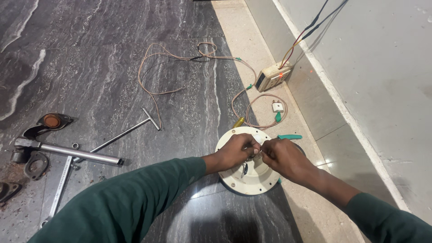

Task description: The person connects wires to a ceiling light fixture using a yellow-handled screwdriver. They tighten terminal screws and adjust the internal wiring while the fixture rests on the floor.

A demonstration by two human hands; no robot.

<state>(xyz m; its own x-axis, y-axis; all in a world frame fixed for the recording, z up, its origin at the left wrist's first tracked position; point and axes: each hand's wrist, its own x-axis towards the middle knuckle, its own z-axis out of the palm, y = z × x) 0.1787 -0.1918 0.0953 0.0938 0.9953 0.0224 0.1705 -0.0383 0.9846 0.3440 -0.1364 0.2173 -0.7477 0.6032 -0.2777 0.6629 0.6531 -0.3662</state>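
Both hands meet over a round cream plate (252,177) lying on the dark stone floor (112,67). The left hand (235,152) and the right hand (284,157) have fingers closed, pinching a small part at its centre.

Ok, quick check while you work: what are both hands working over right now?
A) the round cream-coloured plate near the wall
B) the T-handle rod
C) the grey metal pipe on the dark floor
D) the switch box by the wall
A: the left hand and right hand meet over the round cream-coloured plate; the metal pipe, T-handle rod and switch box lie untouched.
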